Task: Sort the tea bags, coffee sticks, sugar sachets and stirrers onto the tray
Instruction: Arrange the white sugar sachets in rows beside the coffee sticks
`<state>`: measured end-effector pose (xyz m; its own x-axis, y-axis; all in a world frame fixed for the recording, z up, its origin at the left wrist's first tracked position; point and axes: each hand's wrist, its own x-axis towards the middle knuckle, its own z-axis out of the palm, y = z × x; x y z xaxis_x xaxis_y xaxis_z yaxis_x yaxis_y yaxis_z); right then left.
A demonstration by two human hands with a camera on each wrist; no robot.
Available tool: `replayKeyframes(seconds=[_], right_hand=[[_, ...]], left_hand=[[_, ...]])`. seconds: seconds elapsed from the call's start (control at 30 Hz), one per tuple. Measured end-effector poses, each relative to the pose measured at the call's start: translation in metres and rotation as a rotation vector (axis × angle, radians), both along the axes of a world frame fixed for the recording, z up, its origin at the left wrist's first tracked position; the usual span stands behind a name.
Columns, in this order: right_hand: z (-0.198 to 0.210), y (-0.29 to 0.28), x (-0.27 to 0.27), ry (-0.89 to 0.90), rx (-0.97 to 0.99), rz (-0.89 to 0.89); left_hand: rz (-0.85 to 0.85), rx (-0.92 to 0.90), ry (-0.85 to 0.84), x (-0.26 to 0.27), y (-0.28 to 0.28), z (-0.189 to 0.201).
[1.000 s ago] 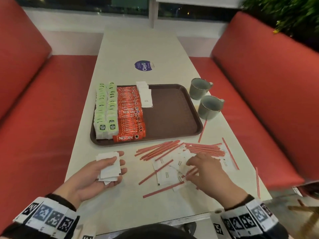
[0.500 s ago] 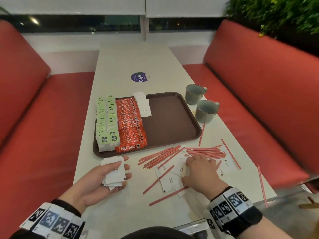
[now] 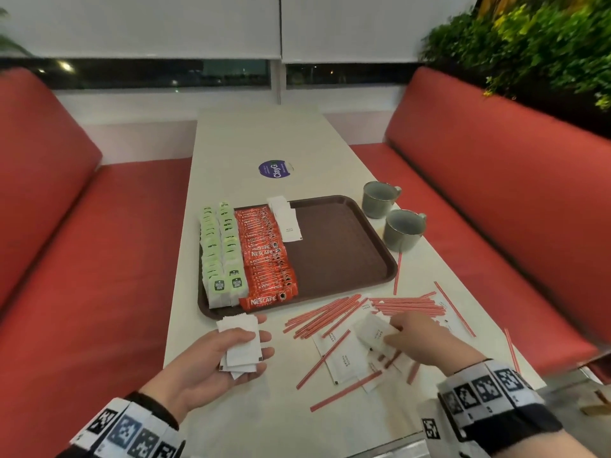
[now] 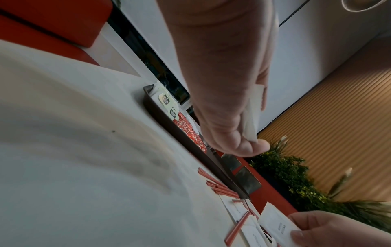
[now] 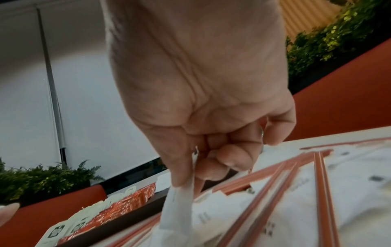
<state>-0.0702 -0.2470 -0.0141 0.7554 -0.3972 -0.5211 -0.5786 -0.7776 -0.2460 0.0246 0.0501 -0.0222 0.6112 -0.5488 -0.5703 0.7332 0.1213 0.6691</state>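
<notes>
A brown tray (image 3: 334,259) holds two rows of green tea bags (image 3: 220,252), a row of red coffee sticks (image 3: 266,256) and a short row of white sugar sachets (image 3: 286,219). My left hand (image 3: 228,355), palm up near the tray's front edge, holds a small stack of sugar sachets (image 3: 241,345) under its thumb. My right hand (image 3: 401,335) pinches one white sugar sachet (image 3: 375,332) lifted off the loose pile; the pinch shows in the right wrist view (image 5: 180,200). Red stirrers (image 3: 330,317) and more sachets (image 3: 344,358) lie scattered on the white table.
Two grey mugs (image 3: 378,198) (image 3: 401,229) stand right of the tray. A purple round sticker (image 3: 274,170) lies on the table beyond it. Red benches (image 3: 496,209) flank both long sides. One stirrer (image 3: 510,348) lies near the table's right edge.
My right hand has picked one sachet up out of the pile and moved it slightly left. The left hand keeps its stack in the same place. The head view has tilted up.
</notes>
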Motion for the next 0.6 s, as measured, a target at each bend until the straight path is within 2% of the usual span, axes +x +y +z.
replayKeyframes(seconds=[0.13, 0.27, 0.4, 0.6], right_hand=[[0.017, -0.014, -0.006, -0.159, 0.092, -0.026], [0.024, -0.019, 0.005, -0.365, 0.423, -0.246], [0.028, -0.013, 0.038, -0.359, 0.750, -0.322], [0.015, -0.015, 0.128, -0.403, 0.743, -0.313]], left_hand=[[-0.003, -0.016, 0.050, 0.002, -0.007, 0.001], [0.039, -0.029, 0.092, 0.005, -0.011, 0.003], [0.106, -0.059, 0.154, 0.011, -0.012, 0.006], [0.149, -0.074, 0.192, 0.031, -0.023, 0.003]])
